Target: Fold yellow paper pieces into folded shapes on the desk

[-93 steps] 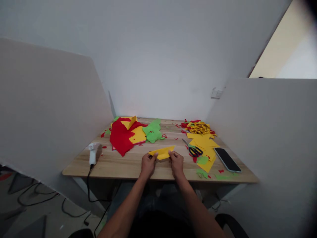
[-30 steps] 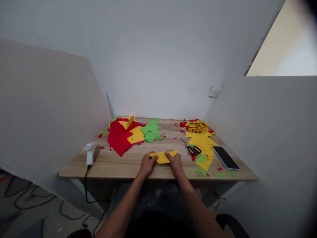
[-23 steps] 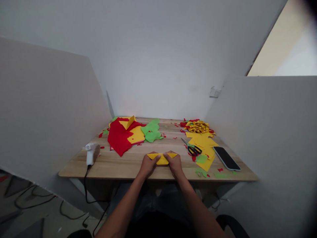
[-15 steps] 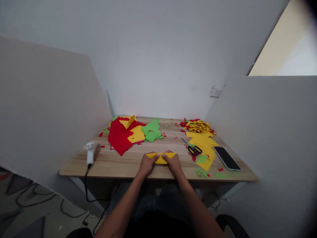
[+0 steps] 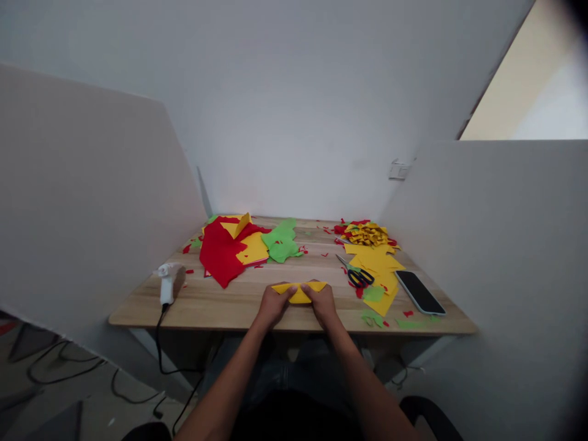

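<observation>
A folded piece of yellow paper (image 5: pixel 300 296) is held between both hands near the table's front edge. My left hand (image 5: pixel 275 302) grips its left part, with the thumb pressed on top near the middle. On the right part, my right hand (image 5: pixel 323 300) grips in the same way, its thumb close to the other one. The fingers under the paper are hidden. Right of my right hand lie scissors (image 5: pixel 361 278) with dark handles, partly over flat yellow paper pieces (image 5: pixel 377 262).
Red sheet material (image 5: pixel 220 251) and a green piece (image 5: pixel 282 242) lie at the back left. A white glue gun (image 5: pixel 166 288) with a cord stands at the left edge. A yellow folded-strip pile (image 5: pixel 366 234) and a phone (image 5: pixel 419 293) are on the right. Partitions flank the table (image 5: pixel 206 309).
My thumbs have moved slightly closer together on the yellow paper. Both hands keep their grip, and the things on the table stay where they were.
</observation>
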Motion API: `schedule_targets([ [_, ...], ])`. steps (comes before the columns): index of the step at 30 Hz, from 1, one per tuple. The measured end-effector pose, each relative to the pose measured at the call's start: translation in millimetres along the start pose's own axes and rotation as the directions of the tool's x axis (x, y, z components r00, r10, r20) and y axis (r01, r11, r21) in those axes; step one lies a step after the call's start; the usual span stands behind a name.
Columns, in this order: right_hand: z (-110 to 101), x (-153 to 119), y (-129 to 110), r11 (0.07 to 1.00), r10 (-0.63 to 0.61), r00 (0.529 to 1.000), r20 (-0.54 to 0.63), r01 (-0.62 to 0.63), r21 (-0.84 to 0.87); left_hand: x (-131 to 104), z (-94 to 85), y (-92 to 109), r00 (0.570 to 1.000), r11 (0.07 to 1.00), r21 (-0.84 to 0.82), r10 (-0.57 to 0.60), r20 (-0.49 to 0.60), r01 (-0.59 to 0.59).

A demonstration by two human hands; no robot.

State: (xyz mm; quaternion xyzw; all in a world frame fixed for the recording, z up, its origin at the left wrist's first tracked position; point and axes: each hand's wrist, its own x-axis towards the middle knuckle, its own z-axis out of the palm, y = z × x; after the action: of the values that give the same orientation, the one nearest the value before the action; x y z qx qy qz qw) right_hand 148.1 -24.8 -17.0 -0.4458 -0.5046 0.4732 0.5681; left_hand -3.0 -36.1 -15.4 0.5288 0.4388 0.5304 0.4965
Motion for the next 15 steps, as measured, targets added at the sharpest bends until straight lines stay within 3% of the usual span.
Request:
schedule_targets([
  [5, -1.7, 4.2, 5.3, 0.995, -0.020, 0.989, -0.146, 0.034, 0.092, 4.9, 3.5, -6.4, 0.993, 0.992, -0.129, -0.027, -0.113, 0.013],
  [15, 1.6, 4.7, 7.0, 0.994, 0.021, 0.998, -0.059, -0.014, 0.110, 6.0, 3.4, -3.2, 0.984, 0.984, -0.177, -0.050, -0.172, 0.019],
])
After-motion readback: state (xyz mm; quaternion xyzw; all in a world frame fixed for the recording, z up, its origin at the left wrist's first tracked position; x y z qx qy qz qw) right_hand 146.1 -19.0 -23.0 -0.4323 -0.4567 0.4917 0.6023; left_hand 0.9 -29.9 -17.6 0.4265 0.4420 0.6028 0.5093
